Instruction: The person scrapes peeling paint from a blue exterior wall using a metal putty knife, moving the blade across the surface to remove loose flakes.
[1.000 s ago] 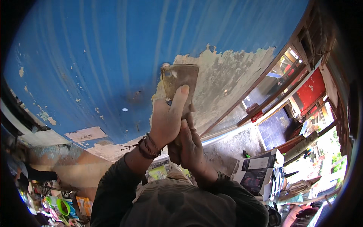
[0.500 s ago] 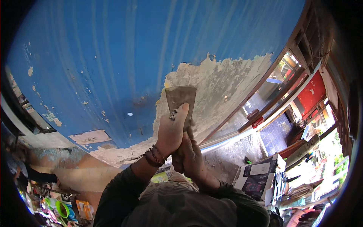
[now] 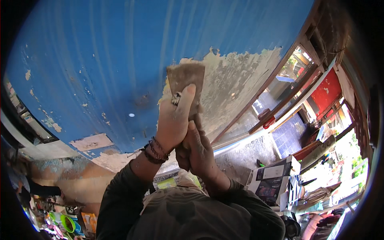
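Observation:
A wide metal scraper [image 3: 185,75] is held upright against the wall, its top edge at the border between blue paint [image 3: 100,48] and a bare, mottled patch [image 3: 236,80]. My left hand [image 3: 172,120] grips it high, with the thumb lying on the blade and braided bracelets round the wrist. Just below and to the right, my right hand [image 3: 197,148] is closed round the lower part of the scraper; the handle is hidden by my fingers.
A window frame [image 3: 40,128] is at the left, wooden framing and openings [image 3: 268,112] at the right. A printed cardboard box [image 3: 270,180] stands at lower right. At lower left are a person's dark-clad arm [image 3: 46,186] and cluttered items with a green bowl [image 3: 68,224].
The scraper and both hands moved down the wall between one second and half a second ago, then back up to the patch's upper edge now. Both grips stayed on it.

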Demonstrator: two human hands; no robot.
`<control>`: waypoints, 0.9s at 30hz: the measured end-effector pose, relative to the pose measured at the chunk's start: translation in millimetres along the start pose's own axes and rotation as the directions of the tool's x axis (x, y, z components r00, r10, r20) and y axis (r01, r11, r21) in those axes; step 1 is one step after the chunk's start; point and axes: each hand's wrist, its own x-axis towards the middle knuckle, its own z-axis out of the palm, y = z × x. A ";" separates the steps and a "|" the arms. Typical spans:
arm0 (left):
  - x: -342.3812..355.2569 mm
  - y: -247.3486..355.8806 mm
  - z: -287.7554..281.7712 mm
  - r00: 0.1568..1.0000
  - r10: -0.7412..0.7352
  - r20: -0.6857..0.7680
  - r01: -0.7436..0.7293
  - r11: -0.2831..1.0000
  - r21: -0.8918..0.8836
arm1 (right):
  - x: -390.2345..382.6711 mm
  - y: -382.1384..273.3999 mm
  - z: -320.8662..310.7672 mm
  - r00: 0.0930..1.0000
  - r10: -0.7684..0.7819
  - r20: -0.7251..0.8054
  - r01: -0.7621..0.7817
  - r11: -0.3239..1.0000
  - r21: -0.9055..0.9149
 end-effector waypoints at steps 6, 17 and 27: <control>7.3 8.9 -0.6 0.999 0.026 0.024 -0.027 1.000 0.015 | 7.2 -14.7 2.9 0.992 0.000 0.129 -0.011 0.997 0.081; 5.1 10.2 2.0 0.999 0.032 -0.006 -0.032 0.999 0.032 | 5.1 -16.5 7.5 0.995 0.013 0.097 -0.023 0.994 0.110; 5.2 4.1 10.1 0.998 0.061 0.021 -0.062 0.997 0.055 | 3.2 -11.9 -1.6 0.998 0.060 0.007 -0.061 0.995 0.077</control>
